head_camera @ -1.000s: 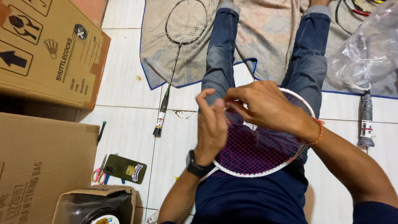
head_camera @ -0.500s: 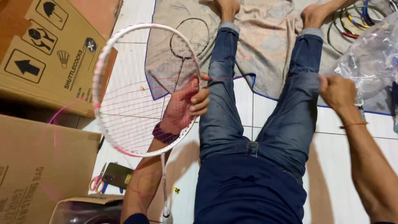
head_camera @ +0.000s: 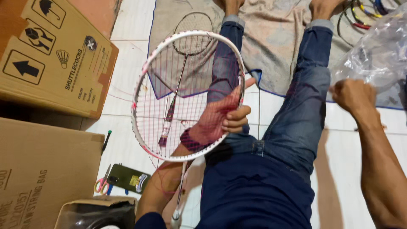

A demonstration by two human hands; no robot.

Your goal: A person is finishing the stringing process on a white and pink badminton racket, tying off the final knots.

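Note:
My left hand (head_camera: 220, 119) grips the right rim of a white badminton racket (head_camera: 142, 80) strung in pink, and I see the hand through the strings. The racket head is raised over my left leg, with its handle (head_camera: 176, 218) pointing down towards me. My right hand (head_camera: 349, 95) is closed in a fist far out to the right, beside a clear plastic bag (head_camera: 377, 51). A faint pink string seems to run from the racket to that fist. My jeans-clad legs (head_camera: 305, 97) stretch out over the tiled floor.
A dark racket (head_camera: 193, 25) lies on a beige cloth (head_camera: 275, 51). Cardboard boxes (head_camera: 51, 55) stand at the left, and an open box with a reel (head_camera: 97, 214) is near me. A green phone (head_camera: 127, 178), scissors (head_camera: 101, 184) and a pen (head_camera: 106, 140) lie on the tiles. Bare racket frames (head_camera: 360, 17) lie top right.
Both hands were on the racket in my lap. My left hand has lifted it up to the left, and my right fist has drawn away to the right.

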